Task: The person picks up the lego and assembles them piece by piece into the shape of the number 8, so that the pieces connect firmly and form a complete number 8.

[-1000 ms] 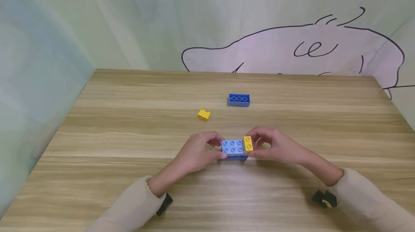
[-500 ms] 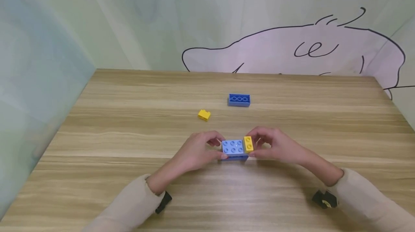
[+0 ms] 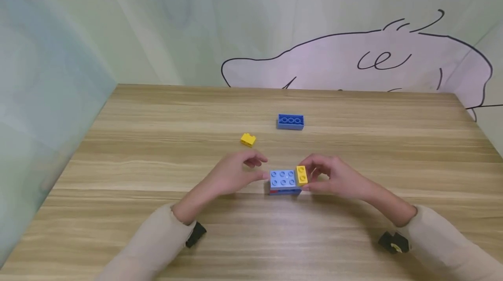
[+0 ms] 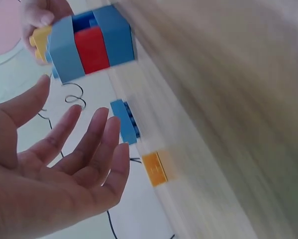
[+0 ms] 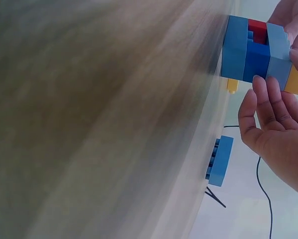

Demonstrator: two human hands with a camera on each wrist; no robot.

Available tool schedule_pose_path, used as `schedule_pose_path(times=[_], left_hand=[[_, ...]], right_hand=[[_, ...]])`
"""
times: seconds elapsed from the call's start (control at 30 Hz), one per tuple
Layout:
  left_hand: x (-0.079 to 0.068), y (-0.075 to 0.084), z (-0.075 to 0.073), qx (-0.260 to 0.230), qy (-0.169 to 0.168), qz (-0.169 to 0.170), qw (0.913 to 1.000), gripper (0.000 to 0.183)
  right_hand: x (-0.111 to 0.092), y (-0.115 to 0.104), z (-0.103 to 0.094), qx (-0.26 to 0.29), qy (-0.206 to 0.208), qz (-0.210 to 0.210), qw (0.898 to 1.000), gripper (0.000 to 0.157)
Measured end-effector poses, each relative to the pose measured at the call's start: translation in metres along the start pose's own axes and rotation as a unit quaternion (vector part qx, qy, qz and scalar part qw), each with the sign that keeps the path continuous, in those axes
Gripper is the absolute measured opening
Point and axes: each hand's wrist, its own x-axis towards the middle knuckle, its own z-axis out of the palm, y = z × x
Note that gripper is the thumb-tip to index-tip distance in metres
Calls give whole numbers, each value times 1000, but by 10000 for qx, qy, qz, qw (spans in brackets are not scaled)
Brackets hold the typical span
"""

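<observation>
A stack of building bricks (image 3: pixel 282 178) stands on the table, light blue on top. A two-stud yellow brick (image 3: pixel 301 176) sits on its right end. In the left wrist view a red brick (image 4: pixel 92 50) shows in the middle layer; the right wrist view shows a dark blue brick (image 5: pixel 256 62) there too. My right hand (image 3: pixel 339 178) grips the stack's right end by the yellow brick, with thumb in front and fingers behind. My left hand (image 3: pixel 235 173), fingers spread and loosely bent, is just left of the stack and holds nothing.
Behind the stack, a loose yellow brick (image 3: pixel 248 140) and an upside-down blue brick (image 3: pixel 290 122) lie on the wooden table (image 3: pixel 157 141). A wall covering with a line drawing (image 3: pixel 353 63) rises at the table's back edge.
My left hand has let go of the stack's left end and drawn back to the left, its fingers opening. The right hand and the stack have stayed in place.
</observation>
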Motion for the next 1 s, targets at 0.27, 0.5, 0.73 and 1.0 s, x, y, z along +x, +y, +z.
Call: schedule_pose_path(times=[0.27,0.5,0.73,1.0], left_hand=[[16,-11,-13,110,341,-159,9992,41],[28,-21,-19,147,682,-592,9958,45],[38,-31,-22,138,825,-736,9938,48],[48,-36,-23,171,815,-1059,9909,52]], right_hand=[[-1,0,0,-41,-7,-23,10000,34],[-1,0,-1,-78,-21,29,10000,34],[-1,1,-1,-102,-34,50,9999,34],[-1,1,-1,-93,-26,-39,9999,33]])
